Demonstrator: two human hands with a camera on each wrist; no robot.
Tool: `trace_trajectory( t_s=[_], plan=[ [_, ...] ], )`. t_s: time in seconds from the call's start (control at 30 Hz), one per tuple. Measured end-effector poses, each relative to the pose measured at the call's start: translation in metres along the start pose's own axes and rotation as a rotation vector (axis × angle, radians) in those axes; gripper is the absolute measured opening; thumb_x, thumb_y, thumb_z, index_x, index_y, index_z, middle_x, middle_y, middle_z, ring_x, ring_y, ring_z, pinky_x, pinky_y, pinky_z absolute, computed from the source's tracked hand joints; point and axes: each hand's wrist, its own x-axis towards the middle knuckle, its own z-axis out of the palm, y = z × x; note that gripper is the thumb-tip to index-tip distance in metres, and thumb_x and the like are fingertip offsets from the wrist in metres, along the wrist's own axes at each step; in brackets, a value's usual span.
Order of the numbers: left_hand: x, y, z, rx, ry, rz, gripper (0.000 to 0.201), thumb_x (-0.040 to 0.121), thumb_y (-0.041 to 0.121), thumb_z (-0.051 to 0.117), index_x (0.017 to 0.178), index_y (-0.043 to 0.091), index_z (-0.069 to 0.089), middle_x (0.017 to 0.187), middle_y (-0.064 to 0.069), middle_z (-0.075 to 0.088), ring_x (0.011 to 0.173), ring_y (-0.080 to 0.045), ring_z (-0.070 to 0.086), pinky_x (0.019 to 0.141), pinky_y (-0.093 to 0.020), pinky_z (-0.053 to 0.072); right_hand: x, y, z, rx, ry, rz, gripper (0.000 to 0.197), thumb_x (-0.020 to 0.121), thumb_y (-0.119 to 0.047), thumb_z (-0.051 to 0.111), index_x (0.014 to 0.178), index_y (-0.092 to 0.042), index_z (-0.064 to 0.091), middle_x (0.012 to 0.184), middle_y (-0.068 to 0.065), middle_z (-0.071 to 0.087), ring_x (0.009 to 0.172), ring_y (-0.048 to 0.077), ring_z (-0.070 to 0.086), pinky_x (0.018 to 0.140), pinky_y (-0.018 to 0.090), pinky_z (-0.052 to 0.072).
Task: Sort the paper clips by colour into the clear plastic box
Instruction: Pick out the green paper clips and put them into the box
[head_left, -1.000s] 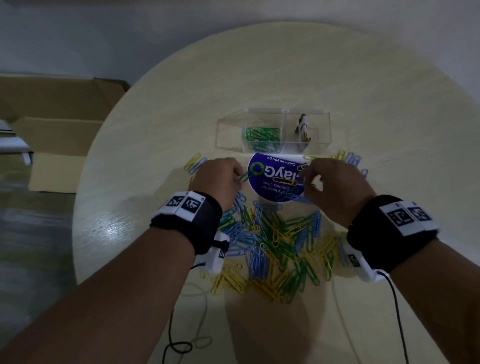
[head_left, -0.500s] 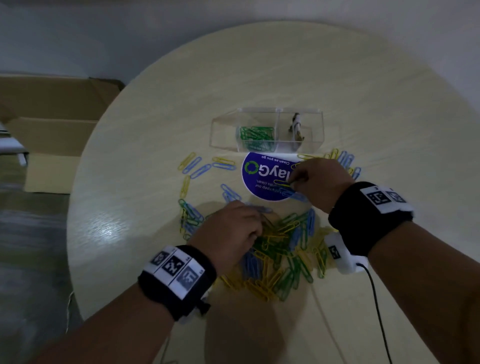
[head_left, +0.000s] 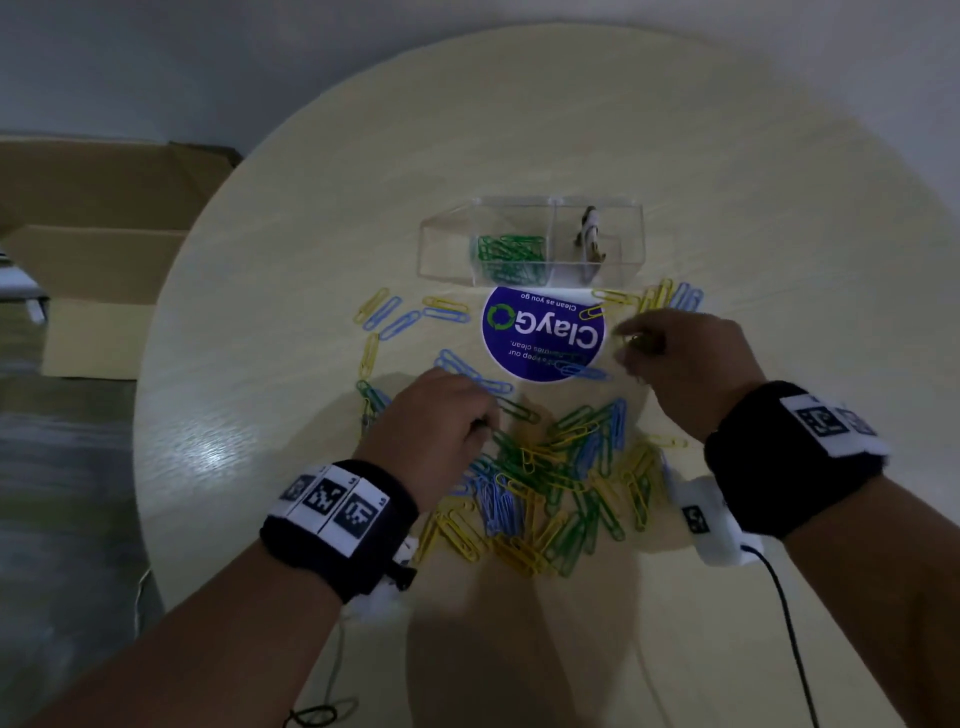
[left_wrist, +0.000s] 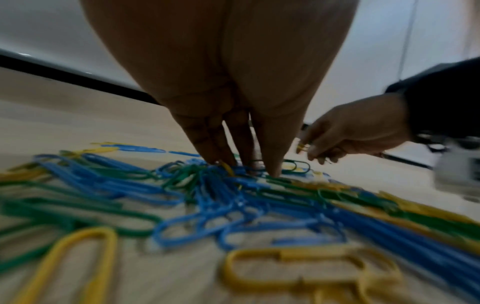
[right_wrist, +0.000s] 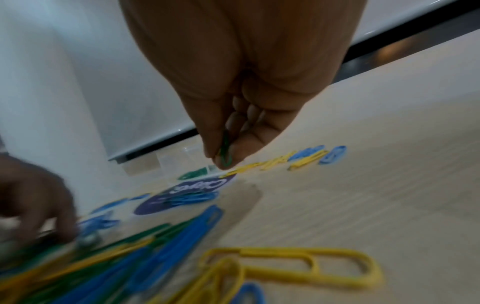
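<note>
The clear plastic box (head_left: 530, 208) stands at mid-table with green clips (head_left: 511, 254) in its middle compartment and a small brown-and-white object (head_left: 589, 236) in the right one. A mixed pile of blue, green and yellow paper clips (head_left: 561, 478) lies in front of me. My left hand (head_left: 485, 423) reaches into the pile's left side. Its straight fingers (left_wrist: 228, 160) and thumb touch the clips, and nothing is lifted. My right hand (head_left: 631, 340) hovers right of the sticker and pinches a green paper clip (right_wrist: 225, 152) between thumb and forefinger.
A round blue sticker (head_left: 543, 332) lies flat before the box, with blue clips (head_left: 582, 371) on its edge. Loose yellow and blue clips (head_left: 400, 317) lie left of it, more (head_left: 670, 299) right of the box. An open cardboard box (head_left: 104, 260) sits beyond the table's left edge.
My left hand has drawn back from beside the sticker to the pile and now touches the clips there. My right hand has lifted slightly off the sticker's right edge.
</note>
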Motion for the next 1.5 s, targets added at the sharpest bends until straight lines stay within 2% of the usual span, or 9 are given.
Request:
trace_trajectory(
  t_s=[0.1, 0.2, 0.3, 0.53, 0.6, 0.67, 0.9, 1.3, 1.5],
  plan=[
    [0.005, 0.007, -0.004, 0.008, 0.124, 0.004, 0.009, 0.08, 0.012, 0.071, 0.085, 0.018, 0.067, 0.09, 0.002, 0.067, 0.089, -0.02, 0.054, 0.083, -0.024, 0.036, -0.023, -0.004, 0.002, 0.003, -0.093, -0.134, 0.011, 0.082, -0.017, 0.07, 0.092, -0.021, 0.074, 0.075, -0.007, 0.065, 0.07, 0.006, 0.058, 0.064, 0.0, 0.034],
    [0.01, 0.013, -0.001, 0.044, 0.082, 0.062, 0.007, 0.08, 0.01, 0.071, 0.084, 0.014, 0.068, 0.082, -0.002, 0.068, 0.083, -0.026, 0.056, 0.076, -0.027, 0.036, -0.034, -0.001, 0.018, -0.035, -0.242, -0.145, 0.012, 0.082, -0.016, 0.068, 0.092, -0.022, 0.073, 0.083, -0.004, 0.069, 0.077, 0.013, 0.061, 0.069, 0.016, 0.04],
    [0.018, 0.008, -0.001, 0.073, 0.074, -0.002, 0.006, 0.081, 0.011, 0.069, 0.086, 0.016, 0.068, 0.079, -0.003, 0.067, 0.082, -0.028, 0.057, 0.073, -0.034, 0.045, -0.029, 0.007, 0.026, -0.038, -0.167, -0.06, 0.011, 0.084, -0.018, 0.065, 0.092, -0.022, 0.07, 0.086, 0.002, 0.072, 0.082, 0.021, 0.065, 0.068, 0.023, 0.041],
    [0.034, 0.009, -0.014, -0.117, 0.114, -0.147, 0.01, 0.085, 0.015, 0.067, 0.093, 0.02, 0.072, 0.089, 0.001, 0.064, 0.083, -0.018, 0.06, 0.075, -0.029, 0.048, -0.019, 0.021, 0.015, 0.256, -0.025, 0.131, 0.003, 0.078, -0.024, 0.072, 0.077, -0.027, 0.07, 0.064, -0.005, 0.07, 0.062, 0.011, 0.063, 0.07, 0.037, 0.055],
    [0.037, 0.009, -0.013, -0.109, 0.113, -0.156, 0.01, 0.085, 0.018, 0.068, 0.094, 0.02, 0.073, 0.088, 0.002, 0.062, 0.082, -0.018, 0.059, 0.074, -0.029, 0.047, -0.018, 0.019, 0.007, 0.304, 0.035, 0.081, 0.006, 0.079, -0.025, 0.074, 0.076, -0.028, 0.071, 0.064, -0.009, 0.069, 0.059, 0.004, 0.06, 0.067, 0.029, 0.052],
    [0.039, 0.008, -0.014, -0.058, 0.093, -0.172, 0.012, 0.085, 0.021, 0.068, 0.096, 0.021, 0.073, 0.087, 0.001, 0.063, 0.084, -0.02, 0.059, 0.074, -0.029, 0.044, -0.016, 0.008, 0.0, 0.158, -0.003, -0.073, 0.004, 0.081, -0.025, 0.072, 0.082, -0.029, 0.073, 0.071, -0.014, 0.066, 0.064, -0.001, 0.059, 0.065, 0.015, 0.042],
    [0.039, 0.012, -0.017, 0.038, -0.047, -0.224, 0.024, 0.085, 0.022, 0.067, 0.109, 0.022, 0.071, 0.094, -0.003, 0.068, 0.096, -0.025, 0.057, 0.08, -0.034, 0.045, -0.006, -0.032, 0.009, -0.526, -0.36, -0.394, 0.027, 0.093, -0.027, 0.048, 0.113, -0.028, 0.067, 0.115, 0.001, 0.061, 0.103, 0.027, 0.058, 0.079, 0.033, 0.047],
    [0.044, 0.017, -0.021, 0.004, -0.103, -0.317, 0.012, 0.087, 0.018, 0.062, 0.096, 0.02, 0.07, 0.1, -0.005, 0.058, 0.096, -0.026, 0.056, 0.08, -0.034, 0.044, 0.002, -0.043, 0.019, -0.545, -0.552, -0.19, 0.005, 0.088, -0.013, 0.052, 0.089, -0.011, 0.057, 0.094, 0.011, 0.057, 0.088, 0.03, 0.059, 0.065, 0.028, 0.037],
    [0.04, 0.011, -0.018, -0.016, -0.046, -0.284, 0.012, 0.087, 0.02, 0.064, 0.097, 0.02, 0.072, 0.09, -0.005, 0.067, 0.089, -0.025, 0.059, 0.076, -0.034, 0.046, 0.001, -0.031, 0.004, -0.258, -0.391, -0.055, 0.024, 0.086, -0.022, 0.061, 0.107, -0.02, 0.071, 0.104, 0.004, 0.07, 0.094, 0.019, 0.064, 0.079, 0.023, 0.048]
  ],
)
